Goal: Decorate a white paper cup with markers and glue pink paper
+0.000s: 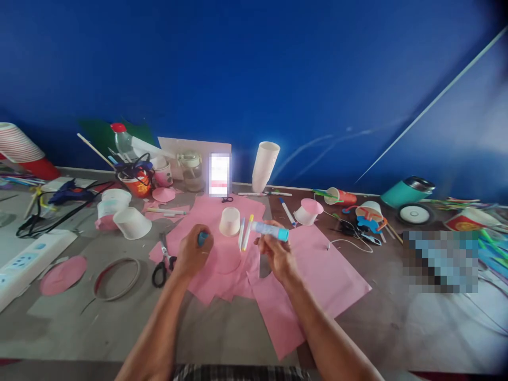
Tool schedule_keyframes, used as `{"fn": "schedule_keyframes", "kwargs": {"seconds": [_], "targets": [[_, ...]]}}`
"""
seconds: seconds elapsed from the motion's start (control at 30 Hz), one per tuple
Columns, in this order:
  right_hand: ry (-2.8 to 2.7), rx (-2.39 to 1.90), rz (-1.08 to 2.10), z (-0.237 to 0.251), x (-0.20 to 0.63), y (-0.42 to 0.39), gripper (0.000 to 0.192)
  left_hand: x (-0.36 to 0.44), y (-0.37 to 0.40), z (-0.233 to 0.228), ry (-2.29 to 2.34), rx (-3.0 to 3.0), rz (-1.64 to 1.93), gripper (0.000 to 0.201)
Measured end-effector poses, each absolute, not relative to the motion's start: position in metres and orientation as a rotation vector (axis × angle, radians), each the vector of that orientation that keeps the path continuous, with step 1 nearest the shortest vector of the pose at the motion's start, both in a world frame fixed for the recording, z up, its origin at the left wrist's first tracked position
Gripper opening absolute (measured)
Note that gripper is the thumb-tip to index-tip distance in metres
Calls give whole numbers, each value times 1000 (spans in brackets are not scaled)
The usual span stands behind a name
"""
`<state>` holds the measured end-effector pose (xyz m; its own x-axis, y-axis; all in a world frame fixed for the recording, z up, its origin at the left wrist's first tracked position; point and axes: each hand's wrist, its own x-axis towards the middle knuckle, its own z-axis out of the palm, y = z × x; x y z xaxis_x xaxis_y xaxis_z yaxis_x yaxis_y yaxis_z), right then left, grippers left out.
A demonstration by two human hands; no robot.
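The person at the desk (222,338) seems to have just uncapped a glue stick (270,230): the right hand (278,255) grips its white-and-teal barrel, held level above the pink paper (317,275), and the left hand (193,256) is closed around a small teal cap (202,238). Both hands sit over the middle of the desk, a little toward its near edge. I judge the glue is about to be put to use; that calls for turning the open end down onto a paper piece and pressing lightly, with the cap kept or set aside.

An upturned paper cup (229,220) stands on the pink sheet just beyond the hands, with two pens (246,232) beside it. Toward the far edge a tall stack of white cups (265,165) stands upside down. At the far left, a red tub (137,182) holds a tangle of tools and cord. Scissors (162,267) lie just left of the left hand.
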<state>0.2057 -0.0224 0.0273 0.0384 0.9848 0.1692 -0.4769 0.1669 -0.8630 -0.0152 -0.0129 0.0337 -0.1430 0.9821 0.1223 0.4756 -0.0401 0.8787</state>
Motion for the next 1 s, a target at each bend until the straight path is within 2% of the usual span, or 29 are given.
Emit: {"fn": "schedule_keyframes", "kwargs": {"seconds": [0.17, 0.47, 0.57, 0.7, 0.83, 1.0], "targets": [[-1136, -646, 1356, 13, 193, -31, 29, -15, -10, 27, 1732, 1815, 1056, 9], [-847, -590, 1552, 26, 190, -31, 40, -14, -14, 23, 1692, 1846, 976, 15], [-759, -575, 1609, 32, 191, -31, 39, -11, -17, 30, 1493, 1688, 1002, 15], [-672, -553, 1705, 32, 193, -31, 39, -2, -24, 43, 1032, 1429, 974, 37], [-715, -491, 1821, 27, 187, -35, 41, 10, -29, 43, 815, 1278, 968, 54], [-784, -445, 1878, 18, 181, -38, 49, 21, -31, 34, 791, 1147, 1037, 35]]}}
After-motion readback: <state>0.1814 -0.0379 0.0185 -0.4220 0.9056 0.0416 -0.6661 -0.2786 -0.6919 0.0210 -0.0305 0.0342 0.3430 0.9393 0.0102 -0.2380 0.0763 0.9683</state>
